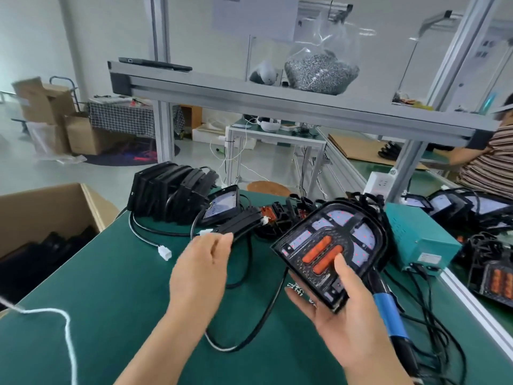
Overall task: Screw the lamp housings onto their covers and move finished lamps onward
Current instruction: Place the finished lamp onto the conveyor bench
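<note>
My right hand (342,309) holds a black lamp (330,245) with orange strips and pale panels, tilted face up above the green table (116,295); my thumb lies on its face and my fingers curl under it. My left hand (202,270) reaches forward with relaxed fingers, its fingertips at the near end of a black lamp housing (238,226) lying on the table. A row of black housings (169,195) stands upright at the table's far left. A blue-handled electric screwdriver (388,315) lies under my right hand. A few loose screws (297,289) lie by my right fingers.
An open cardboard box (41,218) with dark parts stands left of the table. A teal power unit (416,237) sits at the right among black cables. More lamps (466,207) lie further right near a seated person (485,162). A bag of screws (322,70) rests on the shelf.
</note>
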Demonstrator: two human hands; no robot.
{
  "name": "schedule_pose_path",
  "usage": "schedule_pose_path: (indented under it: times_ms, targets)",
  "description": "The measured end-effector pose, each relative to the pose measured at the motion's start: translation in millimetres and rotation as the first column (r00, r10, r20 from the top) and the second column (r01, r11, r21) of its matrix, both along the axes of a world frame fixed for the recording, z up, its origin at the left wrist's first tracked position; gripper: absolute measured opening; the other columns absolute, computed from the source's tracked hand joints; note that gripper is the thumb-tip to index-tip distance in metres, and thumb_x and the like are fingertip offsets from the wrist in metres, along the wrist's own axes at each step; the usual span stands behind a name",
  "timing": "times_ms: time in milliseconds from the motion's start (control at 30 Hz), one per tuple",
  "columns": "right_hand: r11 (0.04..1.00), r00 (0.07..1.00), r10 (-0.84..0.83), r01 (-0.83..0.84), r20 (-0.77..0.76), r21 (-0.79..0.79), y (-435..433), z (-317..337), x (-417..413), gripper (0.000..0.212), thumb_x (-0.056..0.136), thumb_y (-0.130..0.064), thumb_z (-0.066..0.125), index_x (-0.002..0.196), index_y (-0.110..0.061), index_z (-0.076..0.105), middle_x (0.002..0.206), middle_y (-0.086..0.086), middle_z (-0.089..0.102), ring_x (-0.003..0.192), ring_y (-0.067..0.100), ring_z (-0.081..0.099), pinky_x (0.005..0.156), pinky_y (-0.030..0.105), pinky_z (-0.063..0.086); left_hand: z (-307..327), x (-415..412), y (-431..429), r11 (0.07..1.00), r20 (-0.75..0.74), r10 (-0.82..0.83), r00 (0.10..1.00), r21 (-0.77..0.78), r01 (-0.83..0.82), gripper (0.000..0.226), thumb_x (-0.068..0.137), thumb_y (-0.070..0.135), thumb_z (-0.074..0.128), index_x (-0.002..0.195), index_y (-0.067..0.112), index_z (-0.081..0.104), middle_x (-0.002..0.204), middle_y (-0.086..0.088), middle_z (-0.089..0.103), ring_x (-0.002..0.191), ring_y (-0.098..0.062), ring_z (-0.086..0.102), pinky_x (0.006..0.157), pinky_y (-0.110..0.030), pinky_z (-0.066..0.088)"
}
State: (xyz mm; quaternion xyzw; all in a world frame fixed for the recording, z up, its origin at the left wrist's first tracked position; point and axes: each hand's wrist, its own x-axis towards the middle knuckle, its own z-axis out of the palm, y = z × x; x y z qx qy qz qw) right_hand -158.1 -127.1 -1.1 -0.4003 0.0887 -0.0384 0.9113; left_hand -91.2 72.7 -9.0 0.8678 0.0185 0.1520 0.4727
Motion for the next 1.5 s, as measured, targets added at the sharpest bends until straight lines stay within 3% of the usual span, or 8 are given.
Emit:
schedule_pose_path:
  times_ms: [133,367,600,800,900,1067,1233,1500]
  targets:
    - [0.995,0.996,0.081,-0.079,-0.026,0.053,-5,-11,6,0.052,0.088,-0.041,0.058,0.131,-0.012,0.066,0.127,0.019,0.068,0.114,0.041,0.067,0.091,0.056,0.055,-11,8,30,0.923,-0.334,0.113,0.936,0.384,0.025,0.035,0.092,0.055,0.055,0.102,0.021,0.052,0.1,0.001,0.061,0.089,-0.025,0.059,0.074,-0.035,0.048]
    - [0.981,0.98,0.192,-0.191,-0.046,0.024,2,-14,6,0.052,0.088,-0.051,0.056,0.127,-0.019,0.071,0.138,0.012,0.063,0.128,0.035,0.06,0.114,0.057,0.035,-2,-15,12,0.986,-0.146,-0.166,0.975,-0.024,0.165,0.01,0.088,0.03,0.067,0.079,0.03,0.065,0.071,0.013,0.067,0.046,-0.005,0.047,0.043,-0.015,0.038]
    - [0.986,0.989,0.121,-0.13,0.088,0.101,4,11,9,0.055,0.088,-0.037,0.06,0.133,-0.005,0.063,0.131,0.02,0.066,0.115,0.034,0.067,0.094,0.056,0.055,42,-22,-26,0.881,0.026,-0.448,0.894,-0.158,0.446,0.027,0.093,0.021,0.064,0.09,0.046,0.073,0.087,0.021,0.073,0.082,0.003,0.065,0.079,-0.026,0.05]
    - [0.998,0.984,-0.007,-0.004,0.181,0.062,-32,42,-2,0.051,0.088,-0.026,0.06,0.133,-0.003,0.061,0.13,0.022,0.065,0.118,0.037,0.064,0.099,0.05,0.053,61,-17,-67,0.791,-0.014,-0.573,0.819,-0.272,0.549,0.016,0.089,0.036,0.058,0.084,0.036,0.073,0.069,0.022,0.064,0.065,0.001,0.052,0.067,-0.012,0.039]
    - [0.995,0.969,-0.085,0.07,0.233,0.072,-52,51,-14,0.047,0.089,-0.023,0.058,0.131,-0.003,0.064,0.129,0.021,0.066,0.114,0.035,0.067,0.1,0.05,0.052,73,-25,-89,0.671,-0.034,-0.708,0.705,-0.342,0.658,0.043,0.068,0.053,0.049,0.094,0.03,0.075,0.097,0.012,0.074,0.094,-0.013,0.064,0.088,-0.035,0.046]
    - [0.968,0.93,-0.248,0.223,0.272,0.117,-86,62,-41,0.043,0.088,-0.022,0.058,0.125,-0.002,0.065,0.12,0.021,0.071,0.098,0.034,0.073,0.079,0.048,0.062,88,-44,-131,0.554,-0.021,-0.771,0.636,-0.515,0.654,0.042,0.081,0.045,0.043,0.094,0.022,0.077,0.099,-0.001,0.076,0.091,-0.018,0.069,0.102,-0.054,0.043]
    - [0.896,0.865,-0.444,0.43,0.232,0.111,-130,67,-73,0.034,0.1,-0.018,0.052,0.089,-0.009,0.082,0.112,0.016,0.075,0.1,0.031,0.074,0.084,0.052,0.059,93,-61,-181,0.478,-0.053,-0.832,0.552,-0.572,0.666,0.051,0.095,0.052,0.046,0.104,0.01,0.074,0.1,-0.009,0.076,0.092,-0.023,0.071,0.099,-0.048,0.048]
    - [0.724,0.716,-0.672,0.689,0.19,-0.036,-194,83,-135,0.018,0.102,-0.019,0.054,0.107,-0.011,0.069,0.107,0.013,0.077,0.096,0.029,0.074,0.081,0.046,0.06,103,-100,-282,0.405,-0.069,-0.901,0.427,-0.481,0.777,0.035,0.099,0.039,0.052,0.099,0.006,0.064,0.092,-0.012,0.065,0.085,-0.021,0.063,0.087,-0.041,0.054]
